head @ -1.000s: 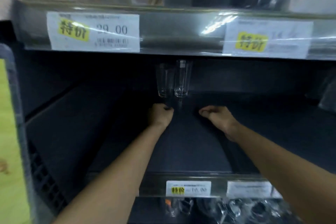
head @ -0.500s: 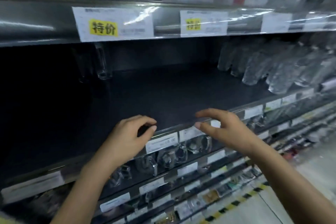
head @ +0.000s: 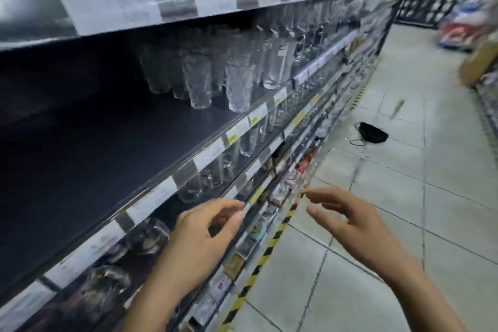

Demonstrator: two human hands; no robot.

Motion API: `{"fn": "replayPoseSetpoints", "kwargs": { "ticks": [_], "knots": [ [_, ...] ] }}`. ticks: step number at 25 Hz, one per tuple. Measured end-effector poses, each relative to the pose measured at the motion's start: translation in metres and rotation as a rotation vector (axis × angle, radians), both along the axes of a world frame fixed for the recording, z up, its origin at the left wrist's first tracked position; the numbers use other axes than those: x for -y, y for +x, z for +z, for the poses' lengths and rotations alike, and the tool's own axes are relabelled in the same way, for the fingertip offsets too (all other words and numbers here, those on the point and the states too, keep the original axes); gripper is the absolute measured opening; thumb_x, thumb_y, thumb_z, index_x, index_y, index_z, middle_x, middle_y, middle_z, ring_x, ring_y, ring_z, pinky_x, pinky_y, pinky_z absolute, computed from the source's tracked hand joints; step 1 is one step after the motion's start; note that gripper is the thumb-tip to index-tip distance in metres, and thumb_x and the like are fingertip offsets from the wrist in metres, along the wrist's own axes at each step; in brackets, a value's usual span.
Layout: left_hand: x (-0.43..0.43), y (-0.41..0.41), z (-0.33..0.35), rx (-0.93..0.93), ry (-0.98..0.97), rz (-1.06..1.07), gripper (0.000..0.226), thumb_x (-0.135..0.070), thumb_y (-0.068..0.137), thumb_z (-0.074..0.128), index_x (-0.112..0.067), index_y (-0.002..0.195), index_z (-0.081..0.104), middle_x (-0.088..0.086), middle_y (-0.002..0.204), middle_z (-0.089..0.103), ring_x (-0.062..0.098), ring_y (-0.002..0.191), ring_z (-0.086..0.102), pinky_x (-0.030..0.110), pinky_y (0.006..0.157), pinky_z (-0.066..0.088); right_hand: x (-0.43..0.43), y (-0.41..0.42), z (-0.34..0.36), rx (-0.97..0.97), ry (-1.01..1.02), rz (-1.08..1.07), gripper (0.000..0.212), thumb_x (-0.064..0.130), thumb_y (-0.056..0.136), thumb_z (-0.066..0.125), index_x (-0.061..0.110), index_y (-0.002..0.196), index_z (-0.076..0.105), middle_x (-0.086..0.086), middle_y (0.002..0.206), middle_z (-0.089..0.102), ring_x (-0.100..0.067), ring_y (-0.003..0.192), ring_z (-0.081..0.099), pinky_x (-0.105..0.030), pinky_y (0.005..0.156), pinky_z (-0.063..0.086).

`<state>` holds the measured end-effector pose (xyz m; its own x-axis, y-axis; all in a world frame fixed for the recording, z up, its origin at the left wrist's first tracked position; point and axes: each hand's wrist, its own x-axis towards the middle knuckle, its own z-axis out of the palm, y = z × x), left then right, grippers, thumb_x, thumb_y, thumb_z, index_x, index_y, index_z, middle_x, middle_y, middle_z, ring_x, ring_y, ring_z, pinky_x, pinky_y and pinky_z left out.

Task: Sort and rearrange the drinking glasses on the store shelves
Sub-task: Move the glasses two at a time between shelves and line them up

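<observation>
Several clear textured drinking glasses [head: 239, 86] stand in rows on the dark shelf [head: 89, 159], up and to the right of my hands. A long bare stretch of that shelf lies between them and me. My left hand [head: 199, 240] hovers in front of the lower shelf edge with loosely curled fingers and holds nothing. My right hand [head: 347, 221] floats over the aisle floor, fingers relaxed and spread, also empty. Glass mugs [head: 148, 234] sit on the shelf below, behind my left hand.
Price labels [head: 151, 199] line the shelf edges. More glassware fills the lower shelves [head: 250, 140]. A yellow-black striped strip [head: 264, 250] runs along the shelf base. A black bag [head: 373, 133] lies on the tiled floor. Goods stand at the far right.
My hands have come out of the shelf, away from two glasses at its back, and now hover in front. The view has swung right, bringing the rows of textured glasses and the aisle into sight.
</observation>
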<state>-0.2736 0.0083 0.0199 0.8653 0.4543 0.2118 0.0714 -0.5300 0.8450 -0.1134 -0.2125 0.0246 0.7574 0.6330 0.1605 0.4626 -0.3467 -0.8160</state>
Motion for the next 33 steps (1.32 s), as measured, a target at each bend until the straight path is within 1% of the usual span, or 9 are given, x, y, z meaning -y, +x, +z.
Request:
{"fn": "replayPoseSetpoints", "kwargs": {
  "ticks": [5,11,15,18,21,26,29,31,33],
  "knots": [
    [0.030,0.127,-0.006,-0.015,-0.053,-0.068,0.012,-0.032,0.091,0.067,-0.037,0.099,0.074,-0.028,0.095,0.071,-0.006,0.091,0.066,0.005,0.073,0.047,0.037,0.112,-0.029,-0.063,0.053,-0.101,0.031,0.064,0.077,0.064,0.054,0.106,0.067,0.029,0.106,0.071,0.007,0.102,0.065,-0.018,0.089,0.048],
    [0.042,0.253,-0.008,0.008,-0.282,-0.005,0.018,-0.026,0.094,0.064,-0.041,0.095,0.074,-0.012,0.097,0.077,0.007,0.092,0.072,0.025,0.083,0.057,0.026,0.259,-0.037,-0.074,-0.005,-0.024,0.040,0.080,0.074,0.056,0.060,0.107,0.063,0.037,0.107,0.066,0.014,0.102,0.061,-0.017,0.083,0.047],
    [0.035,0.303,-0.003,0.101,-0.369,0.091,0.010,-0.035,0.093,0.066,-0.036,0.097,0.075,-0.007,0.099,0.077,0.011,0.092,0.073,0.018,0.080,0.056,-0.002,0.322,-0.028,-0.096,-0.009,0.087,0.023,0.062,0.079,0.062,0.061,0.102,0.065,0.037,0.105,0.066,0.011,0.099,0.063,-0.007,0.079,0.047],
    [0.019,0.342,-0.004,0.149,-0.369,0.224,0.016,-0.047,0.086,0.067,-0.039,0.098,0.073,-0.009,0.100,0.076,0.010,0.095,0.072,0.029,0.083,0.060,-0.033,0.367,-0.025,-0.110,0.013,0.147,0.018,0.045,0.087,0.069,0.053,0.102,0.067,0.036,0.104,0.066,0.009,0.097,0.063,-0.006,0.074,0.048],
    [-0.002,0.384,-0.005,0.205,-0.324,0.367,0.011,-0.038,0.089,0.071,-0.043,0.098,0.071,-0.015,0.102,0.074,0.005,0.097,0.070,0.030,0.085,0.057,-0.067,0.404,-0.021,-0.115,0.050,0.192,0.030,0.053,0.082,0.067,0.047,0.112,0.066,0.031,0.106,0.068,0.008,0.099,0.064,-0.011,0.080,0.052],
    [-0.048,0.445,0.006,0.257,-0.182,0.546,0.026,-0.047,0.079,0.075,-0.047,0.102,0.065,-0.023,0.103,0.071,-0.004,0.095,0.068,0.009,0.074,0.053,-0.144,0.471,-0.003,0.094,0.039,0.236,0.060,0.064,0.082,0.063,0.042,0.136,0.050,0.029,0.122,0.059,0.011,0.110,0.056,-0.018,0.094,0.046],
    [-0.069,0.471,0.012,0.251,-0.147,0.737,0.049,-0.065,0.069,0.074,-0.050,0.113,0.056,-0.025,0.109,0.065,-0.003,0.100,0.065,0.016,0.080,0.052,-0.187,0.507,0.010,0.115,0.075,0.233,0.070,0.067,0.079,0.065,0.044,0.140,0.041,0.028,0.123,0.057,0.010,0.110,0.054,-0.014,0.093,0.041],
    [-0.074,0.485,0.010,0.234,-0.110,0.857,0.071,-0.073,0.063,0.071,-0.048,0.124,0.047,-0.028,0.116,0.059,-0.005,0.104,0.061,0.020,0.085,0.048,-0.210,0.523,0.013,0.093,0.110,0.250,0.075,0.068,0.078,0.067,0.043,0.143,0.038,0.027,0.123,0.058,0.010,0.112,0.055,-0.017,0.094,0.043],
    [-0.075,0.502,0.006,0.204,-0.070,0.960,0.078,-0.076,0.061,0.070,-0.048,0.128,0.040,-0.030,0.117,0.053,-0.008,0.104,0.056,0.020,0.086,0.045,-0.231,0.537,0.013,0.046,0.151,0.301,0.080,0.068,0.075,0.068,0.040,0.144,0.037,0.026,0.123,0.058,0.012,0.113,0.054,-0.017,0.095,0.044]
  ]
}}
